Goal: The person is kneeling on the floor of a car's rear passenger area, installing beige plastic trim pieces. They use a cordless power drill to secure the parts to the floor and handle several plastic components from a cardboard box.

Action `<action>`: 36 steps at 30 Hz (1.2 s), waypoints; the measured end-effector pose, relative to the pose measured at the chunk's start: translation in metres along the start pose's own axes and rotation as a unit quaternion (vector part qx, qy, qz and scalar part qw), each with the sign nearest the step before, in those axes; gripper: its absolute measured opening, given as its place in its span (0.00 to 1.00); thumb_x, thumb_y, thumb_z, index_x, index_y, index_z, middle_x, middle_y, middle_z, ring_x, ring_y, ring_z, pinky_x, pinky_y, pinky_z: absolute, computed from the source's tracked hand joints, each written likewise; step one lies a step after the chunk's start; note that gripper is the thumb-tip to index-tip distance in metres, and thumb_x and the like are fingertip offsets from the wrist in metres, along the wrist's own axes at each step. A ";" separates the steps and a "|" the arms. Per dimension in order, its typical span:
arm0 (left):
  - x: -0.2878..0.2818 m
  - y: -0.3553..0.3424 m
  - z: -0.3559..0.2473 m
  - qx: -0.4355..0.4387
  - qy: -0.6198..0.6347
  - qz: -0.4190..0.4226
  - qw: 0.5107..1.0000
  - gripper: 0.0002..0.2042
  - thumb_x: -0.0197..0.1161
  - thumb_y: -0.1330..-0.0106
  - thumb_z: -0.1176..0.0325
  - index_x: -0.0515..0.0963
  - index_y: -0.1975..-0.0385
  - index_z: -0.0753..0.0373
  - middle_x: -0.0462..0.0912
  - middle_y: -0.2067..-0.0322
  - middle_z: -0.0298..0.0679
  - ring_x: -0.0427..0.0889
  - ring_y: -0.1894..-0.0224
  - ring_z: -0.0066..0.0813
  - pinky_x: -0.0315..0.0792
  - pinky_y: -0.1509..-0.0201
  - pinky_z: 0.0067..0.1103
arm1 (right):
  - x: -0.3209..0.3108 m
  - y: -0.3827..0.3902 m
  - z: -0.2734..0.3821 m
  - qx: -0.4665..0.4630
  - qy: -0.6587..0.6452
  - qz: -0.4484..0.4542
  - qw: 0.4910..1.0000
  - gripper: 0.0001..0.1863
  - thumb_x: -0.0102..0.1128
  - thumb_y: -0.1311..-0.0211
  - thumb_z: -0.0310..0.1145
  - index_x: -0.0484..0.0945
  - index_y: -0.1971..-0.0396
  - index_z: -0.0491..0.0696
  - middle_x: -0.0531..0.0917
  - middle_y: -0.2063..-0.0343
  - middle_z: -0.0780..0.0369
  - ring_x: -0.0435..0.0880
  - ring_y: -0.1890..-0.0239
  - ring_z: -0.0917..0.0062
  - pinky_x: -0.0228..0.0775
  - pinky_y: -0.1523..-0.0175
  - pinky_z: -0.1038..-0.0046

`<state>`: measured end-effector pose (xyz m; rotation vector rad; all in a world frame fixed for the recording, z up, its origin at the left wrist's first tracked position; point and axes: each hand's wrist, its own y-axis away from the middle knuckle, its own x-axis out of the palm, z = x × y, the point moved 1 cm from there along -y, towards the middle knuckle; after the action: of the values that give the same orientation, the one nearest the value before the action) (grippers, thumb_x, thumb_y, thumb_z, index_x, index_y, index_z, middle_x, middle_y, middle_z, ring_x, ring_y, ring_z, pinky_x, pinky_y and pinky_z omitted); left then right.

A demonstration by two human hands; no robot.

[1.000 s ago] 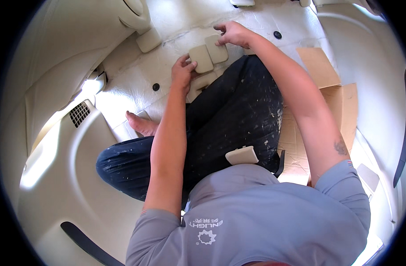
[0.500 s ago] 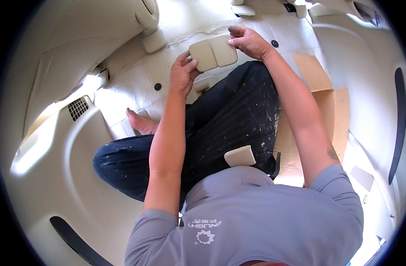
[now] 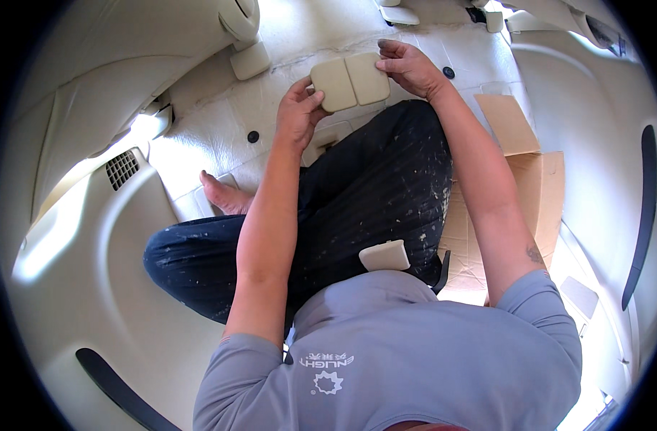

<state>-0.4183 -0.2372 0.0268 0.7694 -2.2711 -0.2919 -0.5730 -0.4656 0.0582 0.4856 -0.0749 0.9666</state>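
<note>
Two flat beige square pads with rounded corners are held edge to edge above my knees, a thin seam between them. My left hand (image 3: 300, 115) grips the left beige pad (image 3: 333, 84), thumb on top and fingers behind it. The upper right corner of the right beige pad (image 3: 369, 79) is pinched in my right hand (image 3: 409, 68). A similar cream pad (image 3: 386, 256) lies in my lap against my shirt. What backs the two held pads is hidden.
I sit cross-legged on a light floor (image 3: 292, 72) inside a vehicle. An opened cardboard box (image 3: 547, 183) stands to my right. Beige trim panels (image 3: 70, 237) curve up on both sides, and a seat (image 3: 149, 57) rises at the far left. Small black round caps (image 3: 253, 136) dot the floor.
Both hands and the two pads have shifted slightly right and up in view, the pads turning a little. The grip looks the same.
</note>
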 end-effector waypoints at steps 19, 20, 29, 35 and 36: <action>-0.014 -0.025 0.046 -0.053 -0.237 -0.123 0.962 0.25 0.65 0.34 0.72 0.70 0.38 0.73 0.84 0.61 0.46 0.85 0.66 0.31 0.81 0.65 0.25 | -0.027 -0.024 -0.034 0.092 0.341 -0.072 0.933 0.34 0.59 0.48 0.21 0.71 0.36 0.36 0.83 0.47 0.48 0.85 0.50 0.68 0.76 0.46 0.70; -0.017 -0.027 0.047 -0.052 -0.240 -0.126 0.961 0.25 0.66 0.35 0.72 0.70 0.38 0.73 0.84 0.62 0.45 0.85 0.66 0.30 0.80 0.66 0.24 | -0.026 -0.023 -0.033 0.097 0.381 -0.088 0.915 0.32 0.59 0.47 0.22 0.74 0.37 0.37 0.84 0.47 0.47 0.85 0.48 0.67 0.76 0.44 0.69; -0.059 -0.089 -0.015 0.263 -0.623 -0.383 0.629 0.37 0.77 0.46 0.53 0.73 0.45 0.78 0.76 0.46 0.63 0.73 0.40 0.58 0.67 0.35 0.40 | 0.078 0.000 -0.015 -0.065 0.540 -0.066 0.837 0.20 0.55 0.45 0.28 0.83 0.52 0.41 0.85 0.57 0.46 0.84 0.52 0.51 0.75 0.44 0.59; -0.084 -0.140 -0.064 0.097 -0.705 -0.332 0.620 0.41 0.76 0.50 0.44 0.76 0.50 0.79 0.77 0.47 0.64 0.73 0.41 0.61 0.66 0.33 0.41 | 0.075 -0.021 -0.029 -0.005 0.602 0.037 0.798 0.12 0.58 0.46 0.25 0.84 0.63 0.42 0.86 0.62 0.47 0.86 0.55 0.53 0.78 0.49 0.58; -0.081 -0.144 -0.064 0.085 -0.722 -0.321 0.607 0.41 0.75 0.50 0.43 0.77 0.51 0.79 0.78 0.47 0.64 0.74 0.41 0.61 0.66 0.33 0.41 | 0.071 -0.024 -0.035 0.017 0.612 0.033 0.790 0.11 0.58 0.46 0.25 0.85 0.63 0.43 0.86 0.62 0.48 0.86 0.55 0.54 0.78 0.50 0.58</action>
<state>-0.2639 -0.3021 -0.0317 1.9437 -3.3280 -1.5245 -0.5180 -0.4074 0.0379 -0.1930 1.1150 1.1979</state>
